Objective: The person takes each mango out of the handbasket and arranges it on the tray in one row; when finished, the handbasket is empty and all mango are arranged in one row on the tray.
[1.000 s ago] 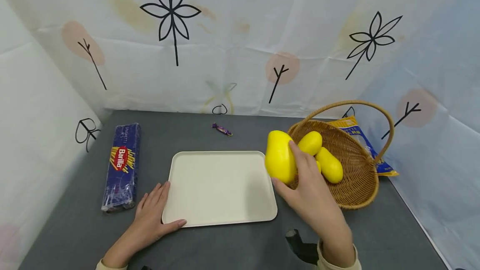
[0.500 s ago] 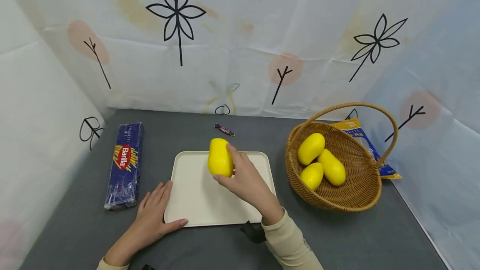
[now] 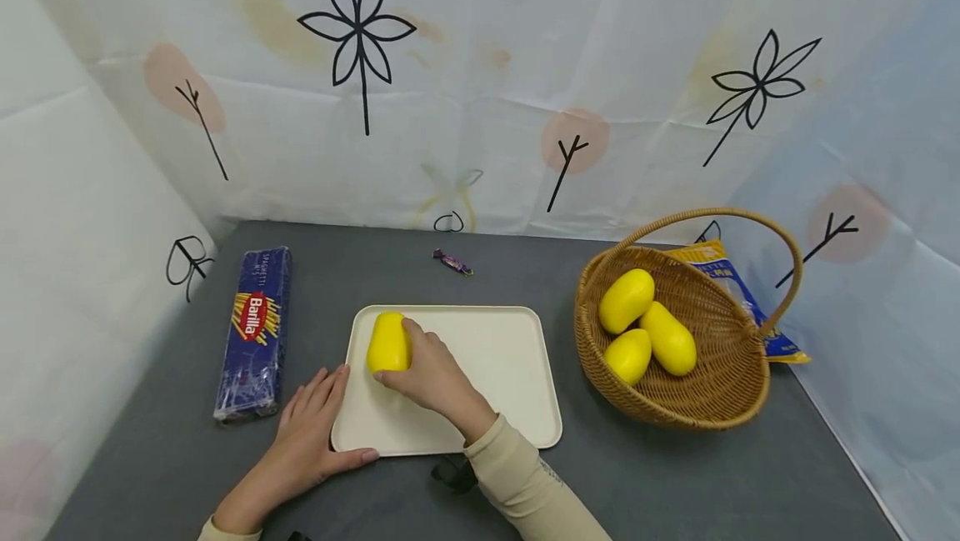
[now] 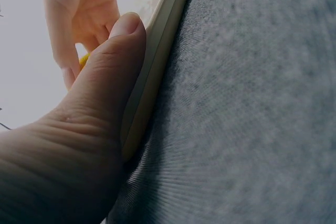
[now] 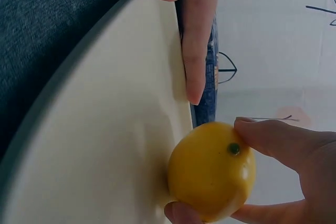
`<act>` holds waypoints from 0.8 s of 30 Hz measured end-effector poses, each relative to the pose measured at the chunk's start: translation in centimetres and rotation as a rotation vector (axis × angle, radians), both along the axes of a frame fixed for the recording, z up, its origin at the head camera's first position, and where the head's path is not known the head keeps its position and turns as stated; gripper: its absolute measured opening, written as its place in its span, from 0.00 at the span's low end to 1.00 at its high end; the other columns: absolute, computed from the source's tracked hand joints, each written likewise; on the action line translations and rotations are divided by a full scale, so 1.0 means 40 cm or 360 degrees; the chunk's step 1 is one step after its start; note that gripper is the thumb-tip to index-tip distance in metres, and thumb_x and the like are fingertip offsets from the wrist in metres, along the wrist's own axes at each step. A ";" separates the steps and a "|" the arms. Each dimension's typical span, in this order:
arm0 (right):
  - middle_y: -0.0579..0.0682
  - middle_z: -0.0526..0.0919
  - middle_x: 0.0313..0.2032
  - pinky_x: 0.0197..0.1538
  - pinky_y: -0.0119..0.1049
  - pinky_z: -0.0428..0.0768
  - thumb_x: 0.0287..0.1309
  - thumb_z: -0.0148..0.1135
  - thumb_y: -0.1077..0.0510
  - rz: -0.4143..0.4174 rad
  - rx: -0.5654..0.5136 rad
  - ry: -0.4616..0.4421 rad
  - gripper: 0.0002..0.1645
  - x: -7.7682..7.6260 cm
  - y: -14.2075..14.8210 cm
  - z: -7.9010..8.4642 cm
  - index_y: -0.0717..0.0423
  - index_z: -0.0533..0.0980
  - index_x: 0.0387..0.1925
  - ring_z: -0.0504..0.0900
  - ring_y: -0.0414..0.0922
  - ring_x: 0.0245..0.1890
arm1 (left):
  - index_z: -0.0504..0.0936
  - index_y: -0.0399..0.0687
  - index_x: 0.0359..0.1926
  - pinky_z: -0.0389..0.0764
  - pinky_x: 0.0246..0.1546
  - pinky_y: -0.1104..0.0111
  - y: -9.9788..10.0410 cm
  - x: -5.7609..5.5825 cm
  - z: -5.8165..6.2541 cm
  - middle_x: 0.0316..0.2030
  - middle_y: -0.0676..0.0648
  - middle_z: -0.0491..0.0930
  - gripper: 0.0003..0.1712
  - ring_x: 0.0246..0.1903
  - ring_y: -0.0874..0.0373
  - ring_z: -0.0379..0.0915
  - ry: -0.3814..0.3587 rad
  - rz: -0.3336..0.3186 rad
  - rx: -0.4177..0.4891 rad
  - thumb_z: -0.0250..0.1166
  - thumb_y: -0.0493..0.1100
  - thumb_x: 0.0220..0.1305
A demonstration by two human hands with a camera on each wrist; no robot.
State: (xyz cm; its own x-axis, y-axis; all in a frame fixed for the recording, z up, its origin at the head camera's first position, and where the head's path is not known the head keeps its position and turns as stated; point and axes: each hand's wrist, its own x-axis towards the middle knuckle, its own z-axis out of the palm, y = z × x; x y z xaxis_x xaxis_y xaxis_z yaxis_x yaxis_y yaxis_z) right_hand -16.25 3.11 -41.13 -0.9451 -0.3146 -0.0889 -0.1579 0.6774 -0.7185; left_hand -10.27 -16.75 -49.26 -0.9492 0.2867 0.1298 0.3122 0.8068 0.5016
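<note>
My right hand (image 3: pixel 433 376) holds a smooth yellow mango (image 3: pixel 389 343) low over the left part of a cream rectangular tray (image 3: pixel 487 374). In the right wrist view the thumb and fingers (image 5: pixel 273 140) pinch the mango (image 5: pixel 210 171) from its sides, and a green stem dot shows. My left hand (image 3: pixel 311 424) lies at the tray's front left corner, fingers straight along the left side and the thumb (image 4: pixel 113 56) against the front edge. Three more yellow mangoes (image 3: pixel 670 339) lie together in a brown wicker basket (image 3: pixel 723 374) to the right.
A blue Barilla spaghetti pack (image 3: pixel 255 337) lies left of the tray. Behind the tray is a small purple wrapped candy (image 3: pixel 452 262). A blue and yellow bag (image 3: pixel 780 347) sits partly hidden behind the basket, whose tall handle (image 3: pixel 797 274) arches up. Printed white cloth (image 3: pixel 480 107) walls the table.
My right hand has carried the mango from the basket leftward and down to the left part of the tray. My left hand has stayed at the tray's corner.
</note>
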 end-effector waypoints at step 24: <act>0.54 0.76 0.46 0.34 0.31 0.74 0.50 0.71 0.50 -0.0028 -0.0051 0.0013 0.50 -0.025 -0.038 -0.024 0.57 0.57 0.70 0.73 0.43 0.36 | 0.50 0.45 0.75 0.46 0.64 0.38 0.000 0.002 0.004 0.70 0.35 0.56 0.66 0.69 0.35 0.44 -0.0057 -0.0021 0.0034 0.68 0.72 0.44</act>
State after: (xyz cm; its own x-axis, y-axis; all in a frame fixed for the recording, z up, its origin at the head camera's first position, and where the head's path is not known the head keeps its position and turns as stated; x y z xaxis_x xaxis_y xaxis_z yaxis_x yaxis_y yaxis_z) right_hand -17.26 1.59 -42.08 -0.9512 -0.3003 -0.0710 -0.1522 0.6566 -0.7387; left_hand -10.19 -16.77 -49.12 -0.9495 0.2968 0.1017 0.3043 0.7917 0.5297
